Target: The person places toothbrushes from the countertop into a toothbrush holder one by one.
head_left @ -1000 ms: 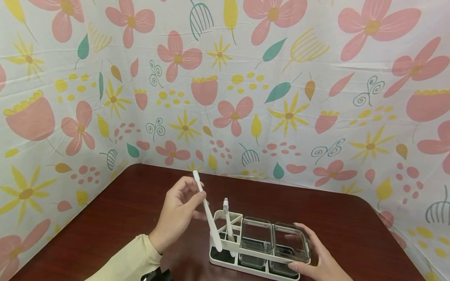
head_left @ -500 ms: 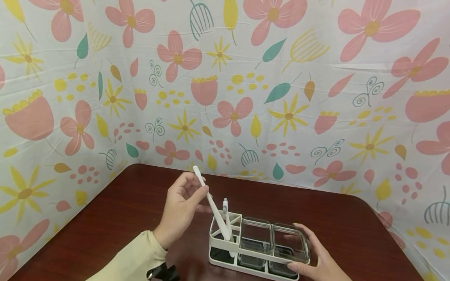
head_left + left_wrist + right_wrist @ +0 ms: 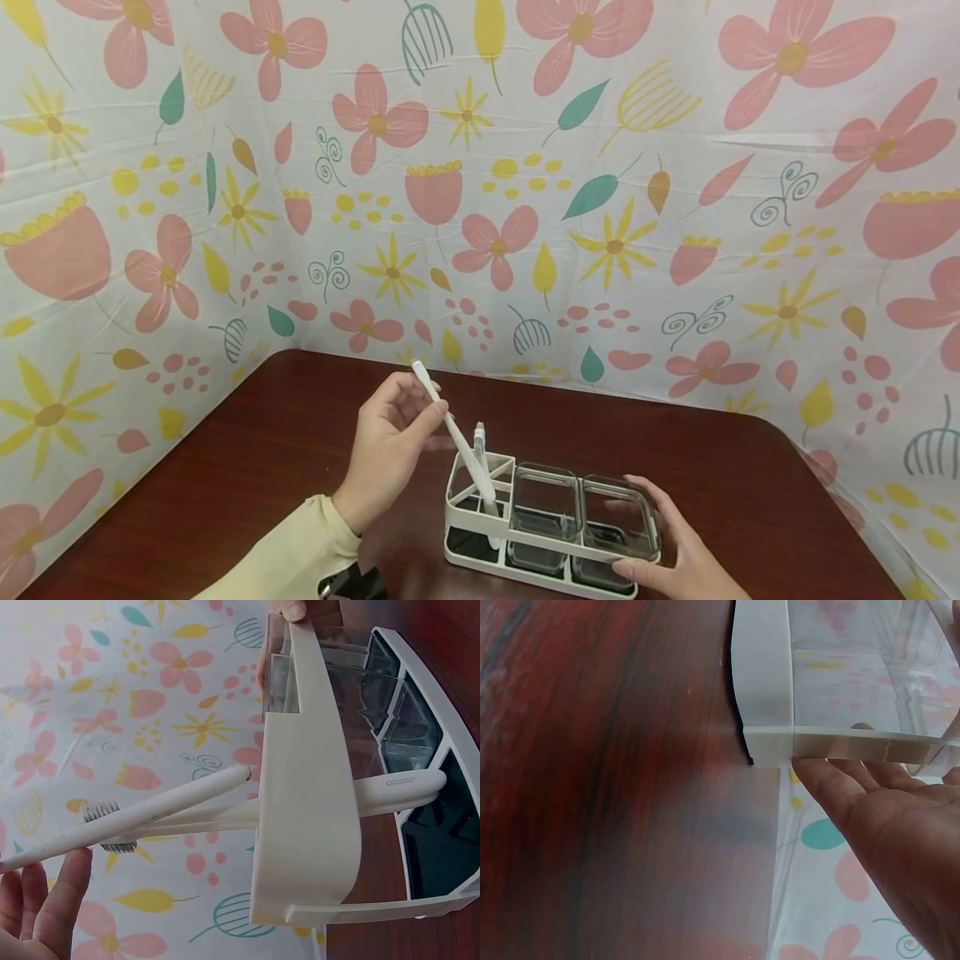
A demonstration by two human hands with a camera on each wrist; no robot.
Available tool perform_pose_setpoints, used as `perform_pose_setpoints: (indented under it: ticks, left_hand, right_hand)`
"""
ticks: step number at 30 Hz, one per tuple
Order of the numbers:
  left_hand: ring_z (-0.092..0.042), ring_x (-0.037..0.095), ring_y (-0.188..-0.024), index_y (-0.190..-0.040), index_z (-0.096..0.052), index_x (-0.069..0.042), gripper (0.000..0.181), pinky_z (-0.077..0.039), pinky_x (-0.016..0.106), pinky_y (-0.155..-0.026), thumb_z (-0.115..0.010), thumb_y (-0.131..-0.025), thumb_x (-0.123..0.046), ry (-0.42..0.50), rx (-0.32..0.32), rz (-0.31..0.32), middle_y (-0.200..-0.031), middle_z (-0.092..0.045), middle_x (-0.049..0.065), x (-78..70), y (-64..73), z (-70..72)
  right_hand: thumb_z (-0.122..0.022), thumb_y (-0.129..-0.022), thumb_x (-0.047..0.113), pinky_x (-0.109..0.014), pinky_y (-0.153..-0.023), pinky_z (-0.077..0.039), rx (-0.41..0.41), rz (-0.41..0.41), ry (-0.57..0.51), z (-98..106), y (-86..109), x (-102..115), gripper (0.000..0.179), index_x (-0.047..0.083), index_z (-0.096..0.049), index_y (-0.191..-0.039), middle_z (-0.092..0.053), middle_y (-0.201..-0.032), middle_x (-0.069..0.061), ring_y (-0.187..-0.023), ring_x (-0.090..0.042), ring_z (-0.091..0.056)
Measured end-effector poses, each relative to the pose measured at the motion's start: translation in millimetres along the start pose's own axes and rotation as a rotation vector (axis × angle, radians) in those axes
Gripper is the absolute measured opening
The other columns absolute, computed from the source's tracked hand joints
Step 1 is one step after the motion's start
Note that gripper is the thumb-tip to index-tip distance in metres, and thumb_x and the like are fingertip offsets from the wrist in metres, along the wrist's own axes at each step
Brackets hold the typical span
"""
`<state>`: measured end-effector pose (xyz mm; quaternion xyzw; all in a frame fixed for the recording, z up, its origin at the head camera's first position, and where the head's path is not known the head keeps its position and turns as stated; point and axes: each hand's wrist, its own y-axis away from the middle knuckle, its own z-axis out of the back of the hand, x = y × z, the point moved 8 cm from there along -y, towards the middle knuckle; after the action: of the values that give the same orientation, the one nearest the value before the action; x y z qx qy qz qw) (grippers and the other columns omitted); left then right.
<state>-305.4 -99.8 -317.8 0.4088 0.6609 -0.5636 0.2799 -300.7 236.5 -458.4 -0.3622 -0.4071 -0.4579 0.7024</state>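
My left hand (image 3: 388, 446) pinches a white toothbrush (image 3: 459, 440) near its upper end, tilted with the handle end down over the left compartments of a toothbrush holder (image 3: 477, 519). In the left wrist view that handle end sits just outside the holder's top edge. A second toothbrush (image 3: 202, 820), with grey bristles up, stands in the holder, its handle passing through the upper tier to the base. My right hand (image 3: 678, 542) grips the holder's right end, thumb in front and fingers behind, beside a clear cup (image 3: 621, 517).
Another clear cup (image 3: 547, 502) sits in the holder's middle. The holder stands on a dark red-brown table (image 3: 300, 467). A flower-patterned cloth (image 3: 480, 208) hangs behind and along the sides. A black wrist device (image 3: 352, 582) shows below my left sleeve.
The toothbrush in my left hand has shifted right, its lower end moving from in front of the holder to over the compartments. My right hand and the holder have stayed in place.
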Motion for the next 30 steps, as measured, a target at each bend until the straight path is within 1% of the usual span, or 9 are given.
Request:
perform_pose_setpoints:
  ticks: [2,7,9,15,21,24,27,28,30]
  left_hand:
    - [-0.065,0.017,-0.073,-0.099,-0.052,0.007,0.015,-0.059,0.050,-0.061,-0.063,-0.089,0.010,0.003,0.006,-0.008,-0.087,-0.060,0.012,1.0,0.6,-0.5]
    - [-0.066,0.017,-0.071,-0.099,-0.054,0.006,0.015,-0.059,0.049,-0.062,-0.065,-0.089,0.009,-0.012,0.030,-0.024,-0.084,-0.060,0.011,3.6,2.4,-3.2]
    - [-0.066,0.018,-0.071,-0.100,-0.056,0.005,0.015,-0.059,0.051,-0.062,-0.066,-0.089,0.008,-0.026,0.042,-0.032,-0.083,-0.060,0.014,4.6,3.4,-4.8]
    - [-0.067,0.019,-0.073,-0.100,-0.058,0.006,0.015,-0.059,0.050,-0.062,-0.067,-0.088,0.009,-0.044,0.093,-0.049,-0.085,-0.060,0.022,8.4,6.7,-10.3]
    - [-0.066,0.018,-0.074,-0.099,-0.060,0.004,0.015,-0.059,0.050,-0.063,-0.068,-0.087,0.007,-0.057,0.109,-0.045,-0.085,-0.061,0.022,11.8,9.0,-12.1]
    - [-0.066,0.017,-0.074,-0.099,-0.060,0.004,0.014,-0.059,0.050,-0.064,-0.068,-0.087,0.007,-0.065,0.113,-0.042,-0.086,-0.061,0.022,13.4,10.1,-12.7]
    - [-0.066,0.017,-0.076,-0.099,-0.061,0.004,0.015,-0.059,0.048,-0.065,-0.068,-0.087,0.007,-0.071,0.120,-0.036,-0.088,-0.061,0.023,15.7,11.4,-13.7]
    - [-0.066,0.017,-0.076,-0.100,-0.061,0.004,0.015,-0.059,0.048,-0.065,-0.068,-0.087,0.007,-0.072,0.124,-0.036,-0.089,-0.061,0.025,16.6,11.8,-14.2]
    - [-0.066,0.017,-0.077,-0.099,-0.061,0.004,0.014,-0.060,0.047,-0.066,-0.068,-0.088,0.007,-0.078,0.133,-0.038,-0.090,-0.061,0.026,17.9,12.6,-14.9]
  right_hand:
    - [-0.067,-0.091,0.005,-0.043,-0.091,-0.044,-0.002,0.002,0.006,-0.1,0.2,0.6,0.078,0.011,-0.021,-0.154,-0.027,-0.148,0.011,-0.122,0.016,-0.030]
    - [-0.068,-0.091,0.007,-0.030,-0.087,-0.045,-0.005,-0.002,0.017,0.0,1.2,4.2,0.078,0.012,-0.022,-0.154,-0.028,-0.149,0.007,-0.122,0.014,-0.033]
    - [-0.069,-0.090,0.007,-0.029,-0.088,-0.044,-0.008,-0.002,0.023,0.1,1.4,6.0,0.079,0.012,-0.022,-0.154,-0.028,-0.150,0.004,-0.122,0.014,-0.032]
    - [-0.070,-0.090,0.009,-0.032,-0.089,-0.044,-0.009,-0.015,0.032,-0.6,1.9,7.5,0.079,0.012,-0.022,-0.154,-0.027,-0.150,0.002,-0.121,0.016,-0.032]
    - [-0.071,-0.090,0.008,-0.031,-0.089,-0.044,-0.011,0.000,0.047,-0.2,0.6,7.1,0.079,0.014,-0.024,-0.153,-0.028,-0.151,-0.001,-0.122,0.014,-0.033]
    - [-0.070,-0.090,0.008,-0.043,-0.092,-0.043,-0.010,0.002,0.044,-0.8,0.4,7.2,0.078,0.016,-0.024,-0.153,-0.027,-0.151,-0.002,-0.121,0.015,-0.032]
    - [-0.070,-0.090,0.009,-0.048,-0.092,-0.043,-0.009,-0.020,0.029,-1.2,0.2,6.5,0.078,0.019,-0.024,-0.153,-0.026,-0.150,0.001,-0.120,0.016,-0.032]
    - [-0.069,-0.091,0.009,-0.048,-0.092,-0.043,-0.007,-0.026,0.023,-1.5,0.2,6.5,0.077,0.019,-0.024,-0.153,-0.026,-0.150,0.003,-0.120,0.017,-0.031]
    - [-0.070,-0.091,0.009,-0.038,-0.091,-0.044,-0.007,-0.034,0.017,-1.7,0.1,6.6,0.078,0.020,-0.024,-0.153,-0.027,-0.149,0.008,-0.120,0.016,-0.032]
